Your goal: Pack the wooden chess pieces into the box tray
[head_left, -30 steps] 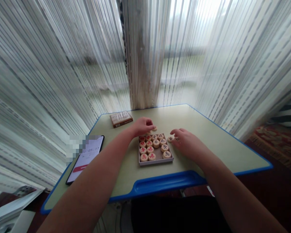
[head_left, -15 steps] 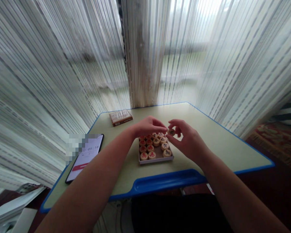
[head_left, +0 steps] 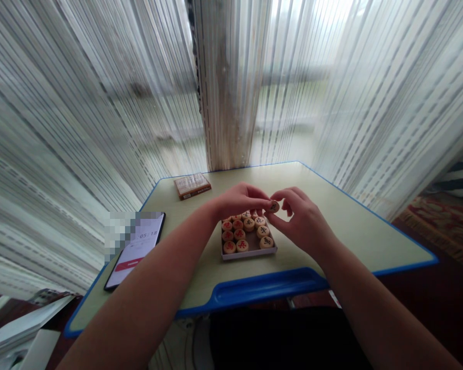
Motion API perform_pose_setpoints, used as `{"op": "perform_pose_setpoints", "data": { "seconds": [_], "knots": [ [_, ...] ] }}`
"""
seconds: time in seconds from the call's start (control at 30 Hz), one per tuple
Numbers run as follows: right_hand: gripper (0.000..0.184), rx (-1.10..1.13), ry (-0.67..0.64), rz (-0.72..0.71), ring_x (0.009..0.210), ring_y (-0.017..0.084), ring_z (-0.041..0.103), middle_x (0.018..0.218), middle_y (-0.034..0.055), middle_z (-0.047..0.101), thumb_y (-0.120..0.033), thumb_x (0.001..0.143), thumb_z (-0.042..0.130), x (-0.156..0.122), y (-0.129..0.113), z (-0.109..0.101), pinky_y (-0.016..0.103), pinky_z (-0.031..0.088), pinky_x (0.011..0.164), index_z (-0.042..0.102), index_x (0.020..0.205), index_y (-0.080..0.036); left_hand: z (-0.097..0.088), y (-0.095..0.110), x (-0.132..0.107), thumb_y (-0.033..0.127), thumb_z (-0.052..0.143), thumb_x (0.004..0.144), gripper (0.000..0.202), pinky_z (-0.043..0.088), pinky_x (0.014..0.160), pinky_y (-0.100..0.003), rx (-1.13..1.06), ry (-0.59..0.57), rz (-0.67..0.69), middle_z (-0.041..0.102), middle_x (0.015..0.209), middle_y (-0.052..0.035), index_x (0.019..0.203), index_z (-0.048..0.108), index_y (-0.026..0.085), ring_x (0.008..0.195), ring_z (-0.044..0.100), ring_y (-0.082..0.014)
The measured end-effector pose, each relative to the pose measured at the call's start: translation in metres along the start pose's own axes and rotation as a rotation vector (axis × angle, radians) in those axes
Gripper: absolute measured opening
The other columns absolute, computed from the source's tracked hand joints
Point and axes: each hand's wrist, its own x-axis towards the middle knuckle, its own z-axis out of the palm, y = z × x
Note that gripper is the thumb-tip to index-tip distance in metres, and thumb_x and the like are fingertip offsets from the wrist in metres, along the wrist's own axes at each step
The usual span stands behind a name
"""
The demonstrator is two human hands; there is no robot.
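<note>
A round wooden Chinese chess piece (head_left: 273, 207) with a dark character is held just above the far right corner of a shallow box (head_left: 250, 255). My left hand (head_left: 242, 199) reaches over the back of the box and pinches the piece's left side with its fingertips. From the right, my right hand (head_left: 298, 213) has its thumb and index finger closed about the same piece. Inside the box lie several pieces, with red characters (head_left: 242, 245) on the left and black ones (head_left: 266, 242) on the right. A bare patch of box floor shows between them. My left hand hides part of the back row.
A flat patterned box lid (head_left: 193, 185) lies at the table's back left. A phone (head_left: 137, 252) showing a timer lies by the left edge, partly behind my left forearm. The table (head_left: 355, 231) has a blue rim and a blue front tray (head_left: 268, 285). Sheer curtains hang behind.
My left fingertips have moved slightly right, further onto the piece. The piece has risen a little and tilted. My right fingers have shifted slightly around it.
</note>
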Motion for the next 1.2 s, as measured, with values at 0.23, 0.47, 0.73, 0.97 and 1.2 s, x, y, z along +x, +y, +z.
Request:
{"op": "perform_pose_setpoints", "data": {
  "seconds": [0.23,0.47,0.73,0.97,1.2],
  "knots": [
    [0.011,-0.045,-0.046,0.014,0.074,0.017,0.056,0.085,0.0051,0.059,-0.024,0.076,0.061,0.001,-0.005,-0.002,0.03,0.045,0.066,0.059,0.086,-0.019,-0.002,0.0,0.0,0.026,0.066,0.069,0.019,0.038,0.052,-0.022,0.013,0.038,-0.039,0.06,0.057,-0.0015,0.076,0.067,0.009,0.053,0.051,-0.0072],
    [0.01,-0.035,-0.058,0.022,0.075,0.018,0.057,0.084,0.005,0.062,-0.024,0.078,0.059,-0.002,-0.009,0.002,0.03,0.045,0.069,0.059,0.087,-0.019,-0.005,-0.003,-0.001,0.023,0.065,0.068,0.015,0.036,0.052,-0.022,0.006,0.033,-0.054,0.059,0.056,-0.0003,0.074,0.066,0.009,0.052,0.049,-0.007],
    [0.013,-0.038,-0.132,0.016,0.083,0.019,0.058,0.086,0.0052,0.063,-0.025,0.078,0.06,-0.003,-0.007,0.003,0.033,0.046,0.075,0.06,0.089,-0.019,-0.01,-0.003,-0.003,0.024,0.067,0.065,0.017,0.035,0.053,-0.021,0.021,0.077,-0.04,0.061,0.063,-0.0015,0.074,0.065,0.01,0.056,0.049,-0.0069],
    [0.018,-0.073,-0.353,-0.068,0.09,0.021,0.054,0.096,0.0081,0.061,-0.03,0.081,0.057,-0.008,-0.015,0.009,0.036,0.046,0.081,0.066,0.092,-0.019,-0.022,-0.015,0.001,0.025,0.061,0.067,0.014,0.031,0.048,-0.02,-0.026,0.28,-0.015,0.06,0.059,-0.0026,0.067,0.061,0.01,0.051,0.045,-0.0059],
    [0.016,-0.087,-0.423,-0.104,0.087,0.02,0.054,0.095,0.0084,0.061,-0.03,0.08,0.058,-0.009,-0.02,0.01,0.037,0.045,0.08,0.067,0.089,-0.02,-0.029,-0.019,0.001,0.024,0.057,0.067,0.014,0.027,0.046,-0.02,-0.04,0.336,-0.067,0.059,0.058,-0.0023,0.065,0.059,0.011,0.048,0.042,-0.0052]
  ]
}}
